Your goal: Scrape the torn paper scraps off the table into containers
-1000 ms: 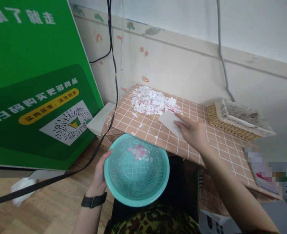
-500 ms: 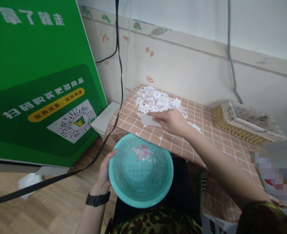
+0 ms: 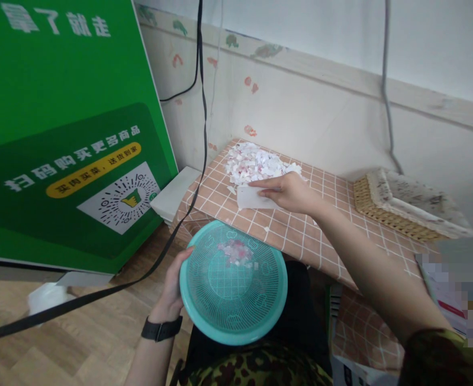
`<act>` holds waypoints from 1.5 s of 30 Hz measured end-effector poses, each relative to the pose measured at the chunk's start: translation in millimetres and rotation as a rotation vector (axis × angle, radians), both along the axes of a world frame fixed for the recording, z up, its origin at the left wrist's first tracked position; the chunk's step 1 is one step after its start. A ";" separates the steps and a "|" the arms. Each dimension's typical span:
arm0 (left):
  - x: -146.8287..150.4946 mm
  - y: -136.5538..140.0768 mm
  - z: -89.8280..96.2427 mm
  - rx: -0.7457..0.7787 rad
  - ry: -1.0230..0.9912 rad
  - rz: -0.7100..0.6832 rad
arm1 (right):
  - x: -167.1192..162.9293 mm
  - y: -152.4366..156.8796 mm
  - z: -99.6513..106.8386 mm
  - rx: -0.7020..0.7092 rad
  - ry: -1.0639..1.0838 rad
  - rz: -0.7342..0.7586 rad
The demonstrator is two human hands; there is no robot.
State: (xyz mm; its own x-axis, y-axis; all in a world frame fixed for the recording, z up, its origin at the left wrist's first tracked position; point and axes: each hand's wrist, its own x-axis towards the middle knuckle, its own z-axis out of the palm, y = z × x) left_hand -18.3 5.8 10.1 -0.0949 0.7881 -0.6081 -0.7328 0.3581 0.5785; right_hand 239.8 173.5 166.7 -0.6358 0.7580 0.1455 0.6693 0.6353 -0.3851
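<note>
My left hand (image 3: 177, 281) grips the left rim of a turquoise plastic colander (image 3: 234, 321), which is held just below the table's front edge. A small clump of pink and white paper scraps (image 3: 236, 252) lies inside it. Over the table, my right hand (image 3: 293, 194) pinches a white card (image 3: 252, 198), standing on its long edge against the near side of a pile of torn white and pinkish paper scraps (image 3: 252, 163). The fingertips lie along the card's top; the palm hides its right end.
A brown checked cloth covers the table (image 3: 333, 230). At its right back stands a wicker basket (image 3: 397, 214) with a cloth lining. A green cabinet (image 3: 79, 69) rises on the left, and a black cable (image 3: 202, 107) hangs in front of it.
My right hand has shifted slightly right with the card, and the scraps that lay to the right of the hand are now closer to the pile or hidden. The colander has barely moved.
</note>
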 end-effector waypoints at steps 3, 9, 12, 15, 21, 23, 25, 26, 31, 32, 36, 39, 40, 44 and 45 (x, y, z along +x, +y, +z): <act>0.1 -0.6 0.5 -0.027 -0.045 -0.015 | 0.1 10.6 -2.6 0.032 0.025 -0.028; 0.2 0.5 -0.3 -0.019 -0.046 0.014 | 2.8 6.3 8.5 -0.085 0.033 0.057; 0.1 1.0 -0.4 -0.021 -0.024 0.012 | 1.4 5.9 10.5 -0.101 -0.009 0.080; 0.9 0.7 1.8 -0.008 -0.017 -0.015 | 0.2 14.6 8.0 -0.082 0.002 0.081; 2.8 0.3 6.5 0.009 0.027 0.034 | 1.2 38.9 1.2 -0.077 0.049 0.043; 2.3 0.6 6.1 0.004 0.029 0.036 | 3.0 44.2 -0.4 -0.060 0.063 0.018; 1.4 0.9 4.9 0.003 0.027 0.034 | 5.0 46.3 -1.5 -0.029 0.060 -0.019; 0.9 1.1 4.1 0.004 0.024 0.032 | 5.6 46.0 -2.0 -0.008 0.059 -0.040; -0.5 1.8 1.0 0.011 -0.005 0.014 | -1.7 36.6 -8.4 0.100 0.126 -0.095; -0.5 1.8 0.8 0.011 -0.015 0.015 | -5.7 35.0 -10.9 0.111 0.144 -0.099; -0.2 1.8 0.6 0.000 -0.055 0.012 | -24.4 31.9 -24.1 0.161 0.150 -0.091; 0.1 1.6 0.7 0.002 -0.049 0.007 | -31.3 26.7 -32.3 0.223 0.022 -0.080; 0.2 1.5 0.7 0.004 -0.039 0.010 | -30.7 23.2 -33.6 0.244 -0.034 -0.070; 0.5 0.9 1.2 0.000 -0.005 0.027 | -13.9 2.6 -28.2 0.283 -0.221 0.004; 0.4 0.8 1.4 0.000 0.004 0.034 | -7.8 -2.0 -24.7 0.289 -0.254 0.022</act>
State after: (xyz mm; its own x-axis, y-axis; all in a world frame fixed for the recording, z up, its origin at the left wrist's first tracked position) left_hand -17.9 6.6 11.4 -0.1239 0.7846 -0.6075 -0.7420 0.3333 0.5817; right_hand 232.0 171.5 142.0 -0.6947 0.6945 0.1872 0.7054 0.7087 -0.0118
